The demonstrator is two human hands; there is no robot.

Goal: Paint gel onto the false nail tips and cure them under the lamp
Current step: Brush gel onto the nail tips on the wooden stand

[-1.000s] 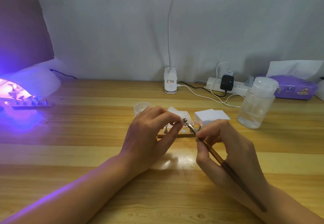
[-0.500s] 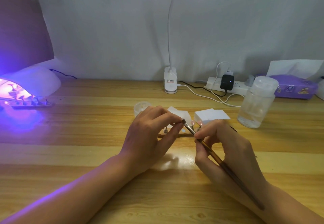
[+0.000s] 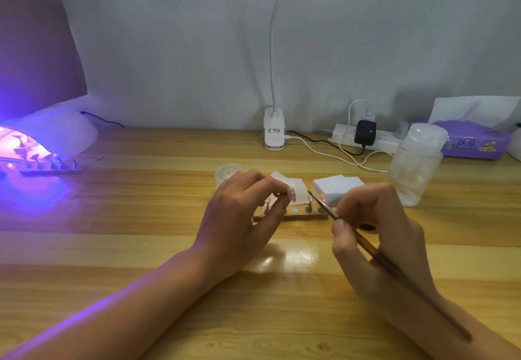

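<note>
Bare forearms (image 3: 135,303), left hand (image 3: 234,218), right hand (image 3: 377,235)

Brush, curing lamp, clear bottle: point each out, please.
brush (image 3: 394,271), head view, on its brown handle.
curing lamp (image 3: 56,131), head view, on its white dome.
clear bottle (image 3: 414,170), head view, on its body.

Both my forearms angle inward. Left hand (image 3: 236,218) curled, thumb and index pinching a nail tip (image 3: 291,194); right hand (image 3: 377,232) grips the brush (image 3: 389,265) pen-style.
</note>
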